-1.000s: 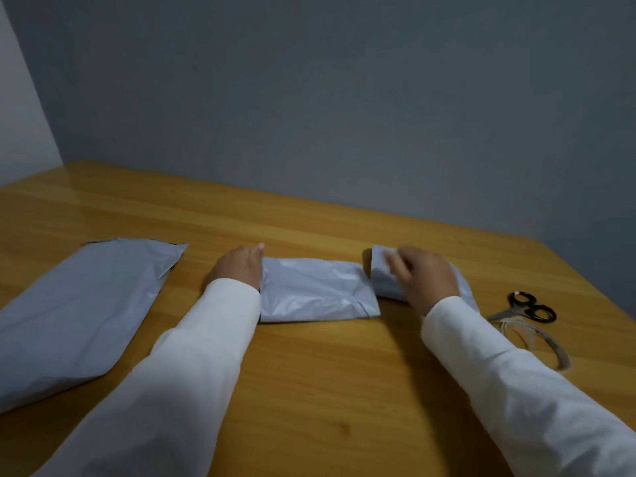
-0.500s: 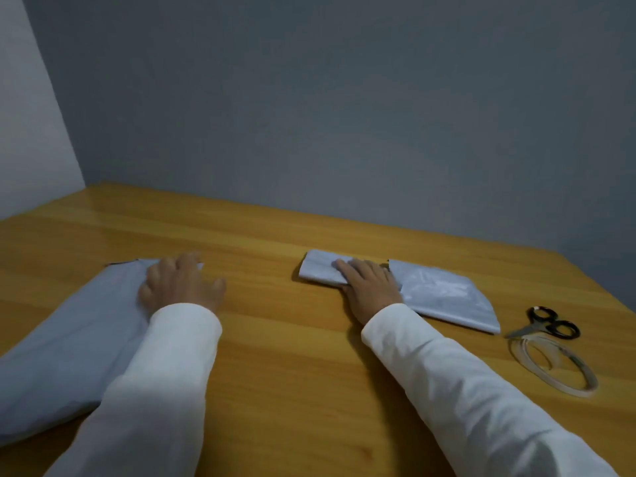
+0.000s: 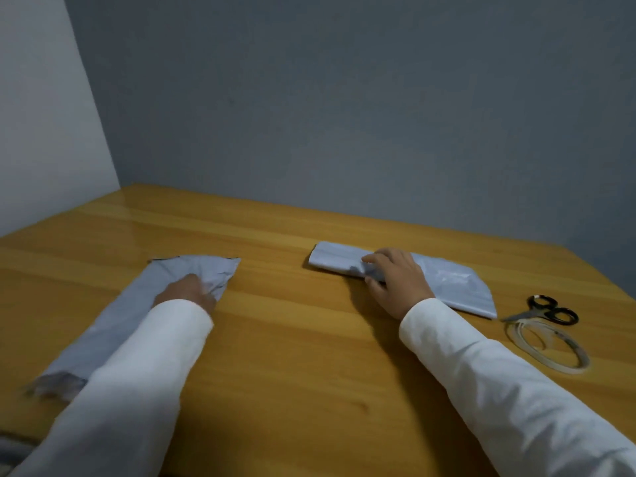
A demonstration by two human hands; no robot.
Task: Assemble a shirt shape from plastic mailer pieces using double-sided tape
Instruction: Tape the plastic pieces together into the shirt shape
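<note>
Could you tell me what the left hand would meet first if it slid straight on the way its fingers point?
The left hand already grips the large mailer piece; going on, it would cross its far edge onto bare table, then probably reach the wall.

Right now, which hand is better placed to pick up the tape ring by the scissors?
The right hand, probably. It rests on the small mailer pieces, and the tape ring lies just beyond them beside the scissors. The left hand is across the table on the large mailer.
</note>
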